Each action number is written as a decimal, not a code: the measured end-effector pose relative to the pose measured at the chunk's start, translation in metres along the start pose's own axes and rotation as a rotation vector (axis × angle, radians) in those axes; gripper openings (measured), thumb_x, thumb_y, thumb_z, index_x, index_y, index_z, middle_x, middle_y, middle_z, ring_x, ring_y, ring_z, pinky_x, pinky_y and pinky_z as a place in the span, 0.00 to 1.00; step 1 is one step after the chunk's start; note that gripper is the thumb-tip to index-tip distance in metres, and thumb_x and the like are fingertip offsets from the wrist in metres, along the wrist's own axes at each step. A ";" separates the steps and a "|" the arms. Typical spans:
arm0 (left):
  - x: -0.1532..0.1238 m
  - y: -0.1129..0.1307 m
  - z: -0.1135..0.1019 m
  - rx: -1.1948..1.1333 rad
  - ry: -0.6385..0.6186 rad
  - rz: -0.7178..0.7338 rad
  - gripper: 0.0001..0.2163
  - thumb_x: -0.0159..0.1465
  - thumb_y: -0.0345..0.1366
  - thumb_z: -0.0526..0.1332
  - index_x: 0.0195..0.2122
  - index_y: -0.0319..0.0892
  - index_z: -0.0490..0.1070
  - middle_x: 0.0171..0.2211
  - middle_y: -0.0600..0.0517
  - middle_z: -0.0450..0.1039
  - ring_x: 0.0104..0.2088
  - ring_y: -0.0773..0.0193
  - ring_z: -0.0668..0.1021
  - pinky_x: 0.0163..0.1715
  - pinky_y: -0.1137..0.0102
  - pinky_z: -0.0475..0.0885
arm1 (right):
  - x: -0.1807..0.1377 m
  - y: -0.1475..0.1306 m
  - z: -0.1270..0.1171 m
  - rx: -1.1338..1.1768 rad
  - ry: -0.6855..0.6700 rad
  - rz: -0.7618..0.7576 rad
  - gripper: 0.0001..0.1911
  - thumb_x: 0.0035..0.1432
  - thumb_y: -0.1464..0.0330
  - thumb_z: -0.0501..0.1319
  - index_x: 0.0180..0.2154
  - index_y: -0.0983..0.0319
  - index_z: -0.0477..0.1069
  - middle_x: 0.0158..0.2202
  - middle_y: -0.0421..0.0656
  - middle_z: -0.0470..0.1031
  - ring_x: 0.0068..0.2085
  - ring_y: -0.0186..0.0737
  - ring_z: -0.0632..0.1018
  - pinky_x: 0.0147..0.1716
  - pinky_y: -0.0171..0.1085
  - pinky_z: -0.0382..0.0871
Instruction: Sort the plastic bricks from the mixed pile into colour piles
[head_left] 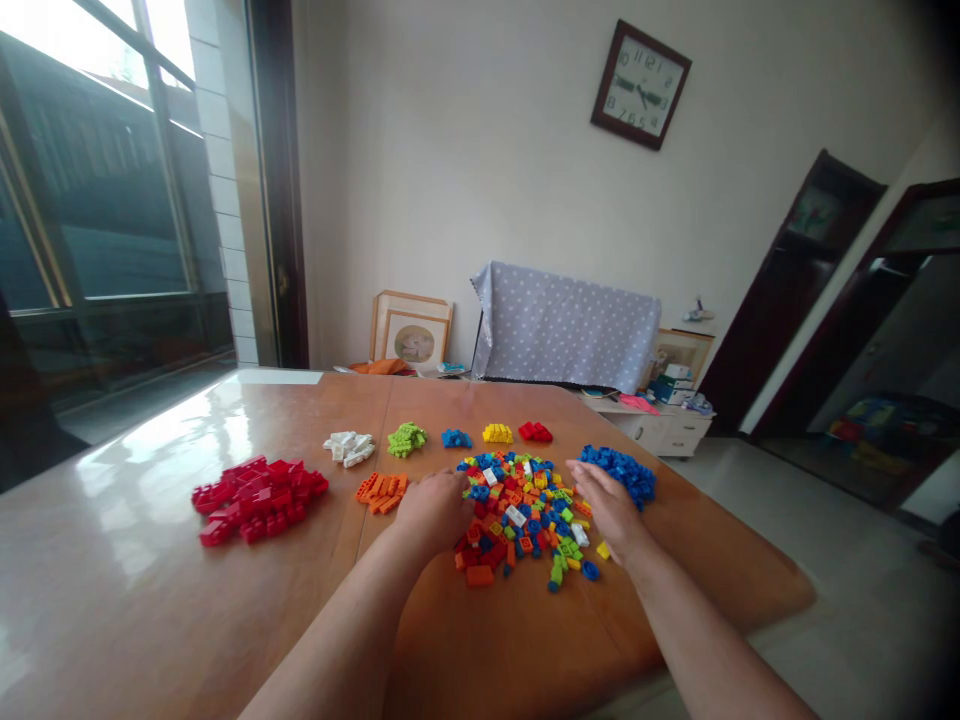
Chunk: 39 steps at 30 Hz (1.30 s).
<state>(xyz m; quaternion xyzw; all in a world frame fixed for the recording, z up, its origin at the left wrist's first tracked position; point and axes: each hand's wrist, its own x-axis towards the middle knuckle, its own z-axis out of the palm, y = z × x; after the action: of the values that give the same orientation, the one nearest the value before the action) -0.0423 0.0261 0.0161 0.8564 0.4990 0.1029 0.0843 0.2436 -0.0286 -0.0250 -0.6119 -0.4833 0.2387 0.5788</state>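
A heap of mixed building bricks (525, 515) in red, orange, yellow, green, blue and white lies in the middle of the table. At its left edge is my left hand (435, 512), back upward, fingers curving toward the bricks; its fingertips are partly hidden. Opposite, at the right edge, my right hand (606, 505) is turned on its side with fingers stretched out, holding nothing I can see. Just beyond the right hand lies a pile of blue bricks (621, 475). Orange bricks (381, 492) sit left of my left hand.
A big pile of red bricks (259, 500) lies on the wooden table (150, 600) at left. Along the back are small groups: white (349, 449), lime green (406, 439), blue (456, 438), yellow (497, 433) and red bricks (535, 432). A low white cabinet (664, 430) stands behind.
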 end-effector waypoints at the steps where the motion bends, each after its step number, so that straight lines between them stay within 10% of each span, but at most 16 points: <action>1: 0.000 0.000 0.000 -0.005 0.006 -0.006 0.14 0.65 0.42 0.56 0.49 0.48 0.73 0.49 0.45 0.76 0.49 0.51 0.78 0.44 0.64 0.72 | 0.002 -0.001 -0.009 0.012 0.043 0.019 0.25 0.59 0.48 0.60 0.49 0.58 0.76 0.56 0.47 0.77 0.59 0.49 0.74 0.56 0.45 0.71; 6: 0.003 -0.003 0.003 -0.015 0.014 -0.008 0.12 0.65 0.40 0.55 0.46 0.48 0.74 0.48 0.46 0.77 0.48 0.51 0.78 0.43 0.64 0.72 | -0.004 0.010 -0.057 -0.208 0.094 0.105 0.24 0.57 0.51 0.60 0.46 0.62 0.76 0.45 0.49 0.81 0.44 0.49 0.81 0.40 0.41 0.75; 13: 0.003 -0.003 0.005 0.001 -0.002 0.004 0.13 0.64 0.42 0.56 0.47 0.48 0.73 0.48 0.46 0.77 0.48 0.51 0.79 0.42 0.65 0.72 | -0.037 0.056 -0.078 -0.602 -0.068 -0.023 0.24 0.53 0.51 0.63 0.45 0.61 0.78 0.43 0.48 0.79 0.43 0.47 0.79 0.42 0.40 0.73; 31: 0.005 -0.010 0.010 -0.004 -0.011 -0.008 0.10 0.63 0.41 0.56 0.41 0.46 0.72 0.46 0.46 0.77 0.45 0.53 0.79 0.40 0.65 0.72 | 0.000 0.022 -0.013 -0.685 -0.137 -0.186 0.14 0.58 0.65 0.57 0.43 0.58 0.78 0.44 0.45 0.77 0.44 0.44 0.78 0.47 0.40 0.70; 39: 0.005 -0.008 0.008 -0.001 -0.020 0.008 0.10 0.62 0.39 0.57 0.43 0.46 0.73 0.46 0.45 0.76 0.46 0.52 0.78 0.42 0.64 0.73 | 0.015 -0.017 0.030 -0.818 -0.385 -0.301 0.11 0.60 0.67 0.56 0.33 0.58 0.78 0.36 0.41 0.75 0.37 0.38 0.76 0.40 0.34 0.65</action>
<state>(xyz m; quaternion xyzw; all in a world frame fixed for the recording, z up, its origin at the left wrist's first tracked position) -0.0444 0.0338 0.0066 0.8593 0.4947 0.0947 0.0895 0.2190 -0.0036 -0.0113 -0.6572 -0.7195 0.0514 0.2186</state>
